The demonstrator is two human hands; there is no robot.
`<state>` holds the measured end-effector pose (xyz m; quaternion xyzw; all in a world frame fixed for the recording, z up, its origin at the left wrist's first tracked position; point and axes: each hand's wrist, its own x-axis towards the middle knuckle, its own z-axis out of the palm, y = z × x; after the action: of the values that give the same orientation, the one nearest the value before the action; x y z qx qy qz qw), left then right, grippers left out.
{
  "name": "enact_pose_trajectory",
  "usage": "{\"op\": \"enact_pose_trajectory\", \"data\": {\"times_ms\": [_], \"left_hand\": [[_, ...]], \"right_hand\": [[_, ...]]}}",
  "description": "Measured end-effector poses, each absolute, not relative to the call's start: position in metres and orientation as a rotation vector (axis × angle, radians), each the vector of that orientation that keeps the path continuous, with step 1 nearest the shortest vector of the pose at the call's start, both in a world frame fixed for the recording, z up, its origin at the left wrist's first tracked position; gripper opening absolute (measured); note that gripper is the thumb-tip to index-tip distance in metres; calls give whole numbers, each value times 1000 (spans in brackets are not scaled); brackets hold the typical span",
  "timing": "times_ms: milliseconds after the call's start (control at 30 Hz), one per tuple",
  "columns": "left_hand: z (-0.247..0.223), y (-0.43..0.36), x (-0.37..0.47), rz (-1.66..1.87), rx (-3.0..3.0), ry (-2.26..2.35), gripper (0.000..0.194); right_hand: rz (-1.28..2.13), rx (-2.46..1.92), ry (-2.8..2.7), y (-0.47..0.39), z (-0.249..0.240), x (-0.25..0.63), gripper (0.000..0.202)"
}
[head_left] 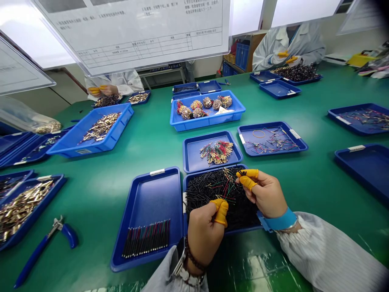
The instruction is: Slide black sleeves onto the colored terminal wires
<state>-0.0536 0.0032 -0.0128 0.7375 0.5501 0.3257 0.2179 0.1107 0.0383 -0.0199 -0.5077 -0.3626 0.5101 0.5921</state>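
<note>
Yellow-capped fingers (222,215) pinch above tubes (199,188).

Head camera looks forward and down, close over the table (152,146) — edges seemingly blurred.

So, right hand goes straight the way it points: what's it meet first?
Likely the coloured wires fanning from the left hand, just left of the right hand in the picture. Depth's unclear; it might pass over them, above the black tubes.
</note>
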Motion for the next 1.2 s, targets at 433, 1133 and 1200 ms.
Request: {"op": "enact_pose_trajectory", "data": {"times_ms": [433,1133,1200], "left_hand": [[-15,2,-50,941,2027,1484,39],[-15,-1,-43,873,1933,1514,36],[-15,0,-43,876,1938,1516,36]], "right_hand": [[1268,-1012,-665,36,-30,104,14],[1641,-771,-332,36,-23,96,20],[1639,-770,-335,36,-23,97,20]]}}
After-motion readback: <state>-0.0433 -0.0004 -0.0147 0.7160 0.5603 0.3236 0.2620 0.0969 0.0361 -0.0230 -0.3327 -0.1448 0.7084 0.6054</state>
